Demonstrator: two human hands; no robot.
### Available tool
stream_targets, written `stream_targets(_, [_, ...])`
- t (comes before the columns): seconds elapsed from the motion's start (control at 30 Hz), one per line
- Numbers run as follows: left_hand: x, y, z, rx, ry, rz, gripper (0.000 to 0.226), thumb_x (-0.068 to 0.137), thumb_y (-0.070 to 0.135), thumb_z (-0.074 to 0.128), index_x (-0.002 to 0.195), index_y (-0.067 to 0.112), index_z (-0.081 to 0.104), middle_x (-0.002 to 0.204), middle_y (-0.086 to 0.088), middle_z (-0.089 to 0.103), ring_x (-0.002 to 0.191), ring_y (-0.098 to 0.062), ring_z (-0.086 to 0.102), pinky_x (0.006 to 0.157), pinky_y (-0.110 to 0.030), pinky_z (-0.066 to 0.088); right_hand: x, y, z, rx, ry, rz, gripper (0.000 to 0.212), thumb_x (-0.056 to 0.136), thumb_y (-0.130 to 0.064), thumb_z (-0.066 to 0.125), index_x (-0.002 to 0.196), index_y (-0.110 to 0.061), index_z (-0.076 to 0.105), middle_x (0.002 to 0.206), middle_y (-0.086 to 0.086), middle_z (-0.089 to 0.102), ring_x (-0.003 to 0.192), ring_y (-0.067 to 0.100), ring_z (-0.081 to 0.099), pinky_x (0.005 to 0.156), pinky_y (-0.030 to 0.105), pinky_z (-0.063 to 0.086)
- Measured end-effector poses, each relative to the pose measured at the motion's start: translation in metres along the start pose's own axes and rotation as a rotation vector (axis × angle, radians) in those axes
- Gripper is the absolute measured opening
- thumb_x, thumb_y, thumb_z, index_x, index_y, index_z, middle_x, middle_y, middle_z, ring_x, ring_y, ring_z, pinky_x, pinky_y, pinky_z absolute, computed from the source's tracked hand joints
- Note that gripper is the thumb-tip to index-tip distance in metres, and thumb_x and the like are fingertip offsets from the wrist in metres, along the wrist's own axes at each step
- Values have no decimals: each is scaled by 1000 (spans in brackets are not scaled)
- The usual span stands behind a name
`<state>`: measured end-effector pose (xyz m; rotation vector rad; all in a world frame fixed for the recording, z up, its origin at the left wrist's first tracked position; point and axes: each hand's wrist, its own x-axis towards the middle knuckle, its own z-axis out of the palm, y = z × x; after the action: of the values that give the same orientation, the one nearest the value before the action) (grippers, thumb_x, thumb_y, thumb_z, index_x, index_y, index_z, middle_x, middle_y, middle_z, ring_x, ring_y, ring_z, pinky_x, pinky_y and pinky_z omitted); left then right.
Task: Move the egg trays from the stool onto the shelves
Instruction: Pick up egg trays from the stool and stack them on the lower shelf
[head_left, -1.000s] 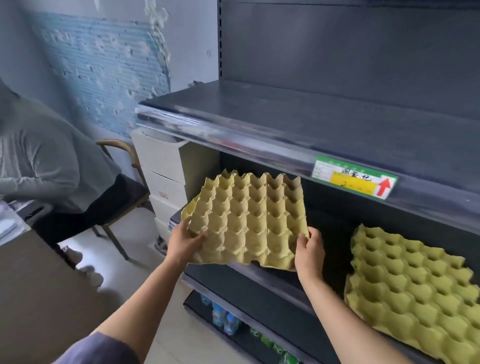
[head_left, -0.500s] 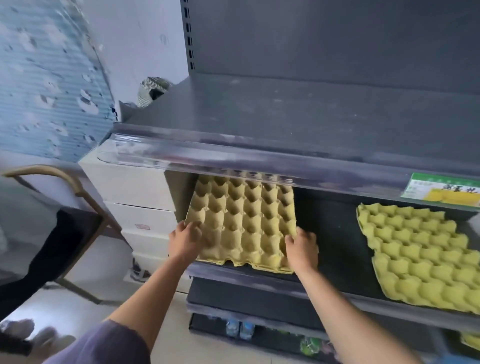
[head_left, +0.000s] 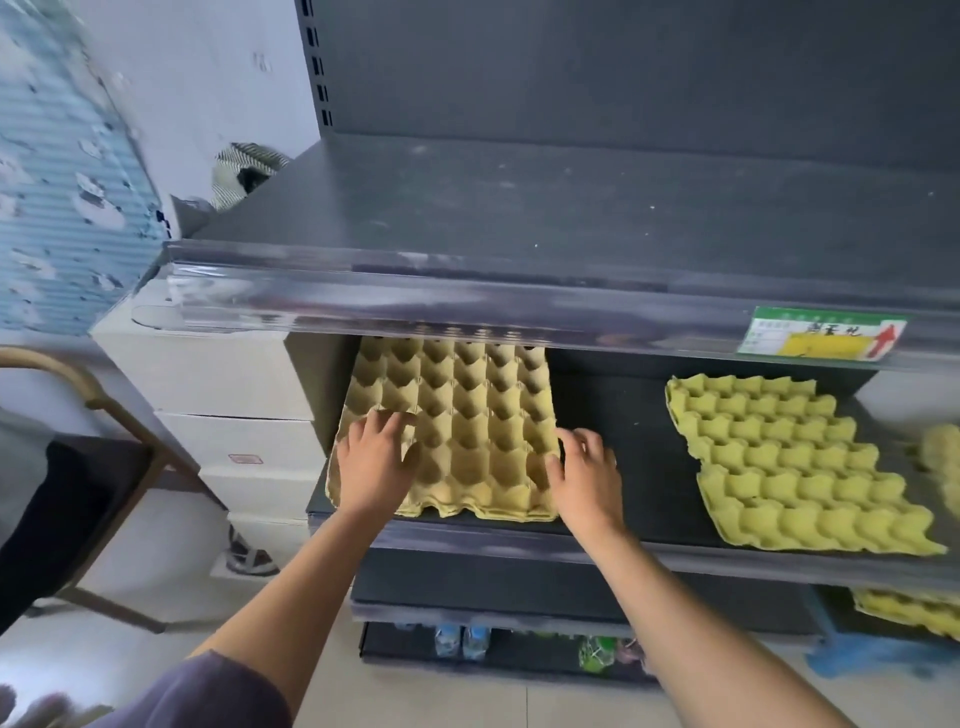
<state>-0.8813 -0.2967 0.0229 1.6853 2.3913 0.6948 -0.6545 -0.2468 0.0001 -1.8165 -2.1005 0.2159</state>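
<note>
The egg tray (head_left: 467, 426) lies flat, cups up, at the left end of the middle shelf (head_left: 623, 467). Its longer side seems to run from the shelf's front edge toward the back, with the far end tucked under the upper shelf (head_left: 519, 208). My left hand (head_left: 376, 467) rests on the tray's near left corner and my right hand (head_left: 584, 480) touches its near right corner, both with fingers spread and gripping nothing.
</note>
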Motion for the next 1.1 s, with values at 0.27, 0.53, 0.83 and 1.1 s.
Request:
stream_targets(0.27, [-31, 100, 19, 51, 55, 183, 32, 89, 23, 54, 121, 23, 57, 124, -4, 55, 113, -30, 45, 92, -39, 32, -22, 85, -50, -2, 253, -125, 28, 79, -17, 73, 106, -11, 67, 104, 9, 65, 83, 32, 64, 63, 40, 55])
stream_targets(0.53, [-103, 261, 90, -15, 1, 493, 19, 82, 18, 64, 101, 16, 66, 96, -1, 67, 91, -32, 59, 74, -40, 43, -73, 258, -129, -70, 338, 33, 25, 81, -17, 69, 105, -12, 66, 102, 9, 65, 86, 32, 63, 65, 40, 54])
stream_targets(0.83, [-141, 422, 170, -160, -178, 723, 25, 91, 20, 53, 115, 18, 61, 103, 5, 65, 103, -22, 56, 85, -35, 40, -112, 421, -184, -109, 407, 265, 19, 85, -15, 65, 103, -9, 67, 94, 13, 66, 82, 35, 63, 71, 40, 52])
stream_targets(1.1, [-131, 559, 257, -297, -367, 778, 24, 89, 17, 54, 112, 17, 62, 96, 0, 66, 94, -20, 60, 82, -32, 46, -102, 550, -208, -67, 326, 468, 24, 88, -14, 61, 111, -10, 65, 108, 14, 63, 95, 37, 57, 80, 42, 47])
